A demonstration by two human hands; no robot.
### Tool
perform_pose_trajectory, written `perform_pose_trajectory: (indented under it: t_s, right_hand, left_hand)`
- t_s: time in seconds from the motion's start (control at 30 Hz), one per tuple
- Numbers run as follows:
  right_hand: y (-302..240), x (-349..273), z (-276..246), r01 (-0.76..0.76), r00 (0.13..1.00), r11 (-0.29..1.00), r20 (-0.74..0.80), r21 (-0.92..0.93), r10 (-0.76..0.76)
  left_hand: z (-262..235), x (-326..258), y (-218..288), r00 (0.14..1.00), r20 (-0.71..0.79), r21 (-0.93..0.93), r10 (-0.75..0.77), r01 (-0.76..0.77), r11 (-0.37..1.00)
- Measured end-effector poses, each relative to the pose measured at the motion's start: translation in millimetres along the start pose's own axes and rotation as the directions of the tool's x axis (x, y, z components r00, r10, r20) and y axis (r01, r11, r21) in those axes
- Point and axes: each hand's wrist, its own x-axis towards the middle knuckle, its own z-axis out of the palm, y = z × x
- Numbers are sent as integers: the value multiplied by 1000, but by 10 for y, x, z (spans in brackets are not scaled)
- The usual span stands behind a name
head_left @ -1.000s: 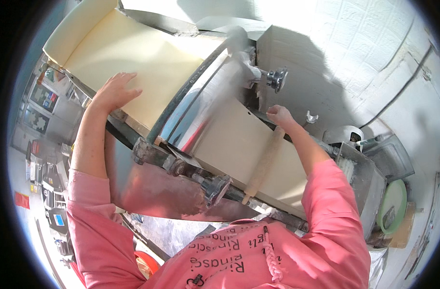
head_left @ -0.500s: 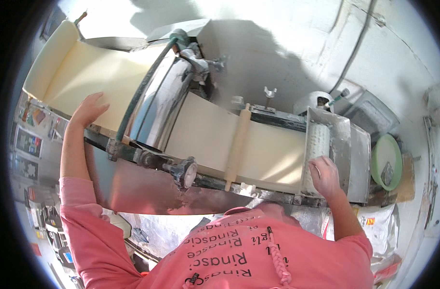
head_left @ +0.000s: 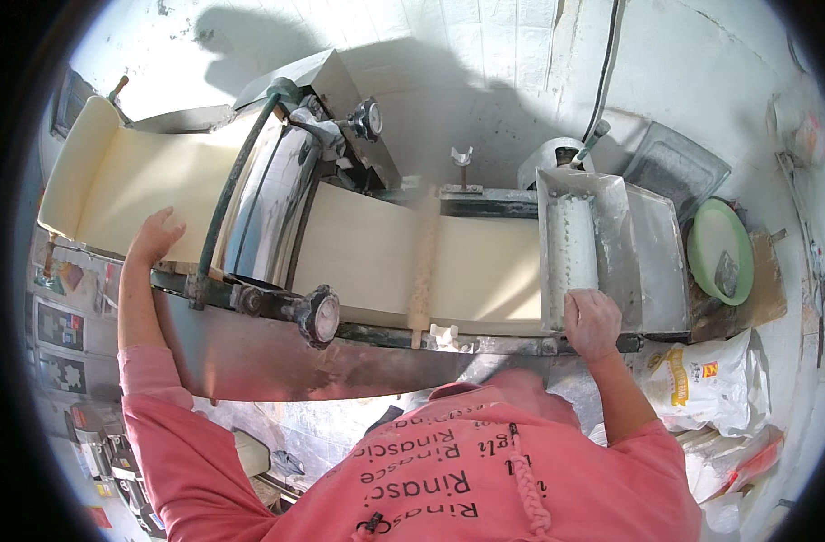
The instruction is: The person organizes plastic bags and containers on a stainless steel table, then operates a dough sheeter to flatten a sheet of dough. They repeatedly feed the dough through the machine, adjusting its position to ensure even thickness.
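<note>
A wide pale dough sheet [head_left: 367,248] runs through a machine with a shiny metal roller [head_left: 272,203]. At the left, its smooth continuation curves up into a thick roll [head_left: 74,176]. My left hand [head_left: 157,238] lies at the near edge of this left stretch, fingers stretched out. My right hand [head_left: 593,323] is closed in a fist at the near end of a flour-dusted white cylinder [head_left: 575,244] in a metal tray [head_left: 615,239]. Whatever its fingers hold, if anything, is hidden. Across the sheet lies a wooden rolling pin [head_left: 424,262], apart from both hands.
Two round dial knobs [head_left: 320,316] flank the roller, under a curved green bar [head_left: 236,181]. A white forked bracket [head_left: 462,156] stands at the far rail. To the right are a green basin [head_left: 721,248], a grey tray [head_left: 674,167] and white bags [head_left: 710,379].
The whole view has shifted, with the machine appearing farther left. My right hand's fingers are curled more tightly by the cylinder. My left hand stays by the sheet's near edge.
</note>
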Motion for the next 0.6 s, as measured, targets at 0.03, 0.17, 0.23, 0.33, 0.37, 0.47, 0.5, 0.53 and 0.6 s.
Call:
perform_pose_trajectory:
  t_s: [0.03, 0.17, 0.23, 0.33, 0.37, 0.47, 0.5, 0.53, 0.6]
  right_hand:
    - [-8, -3, -3, -6, 1000, 1000, 5, -12, 6]
    - [-9, 8, -8, -16, 1000, 1000, 23, -24, 17]
    - [-15, 10, -6, -18, 1000, 999, 17, -32, 19]
    - [-31, 7, 1, -24, 1000, 998, 0, -51, 24]
    - [-32, 6, 1, -27, 1000, 998, -1, -58, 27]
    - [-28, 5, 5, -26, 1000, 998, -10, -64, 25]
    - [-26, 7, 7, -23, 1000, 998, -15, -64, 22]
    - [-25, 6, 8, -23, 1000, 998, -13, -66, 22]
    - [-25, 1, 6, -24, 1000, 998, -17, -60, 23]
  left_hand:
    - [6, -6, 2, 1000, -2, 0, -2, 2, 1000]
    - [34, -9, -6, 1000, -9, 1, -5, 5, 1000]
    - [48, 2, -12, 1000, -5, 2, 9, -9, 1000]
    - [44, 0, -27, 1000, -4, 21, 19, -19, 1000]
    - [44, -2, -27, 1000, -4, 32, 19, -19, 999]
    - [35, -2, -19, 1000, 6, 32, 20, -20, 999]
    - [30, 1, -12, 1000, 17, 11, 17, -17, 1000]
    - [25, 3, -4, 1000, 24, -10, 13, -13, 1000]
    - [16, 3, 17, 999, 33, -36, 12, -11, 999]
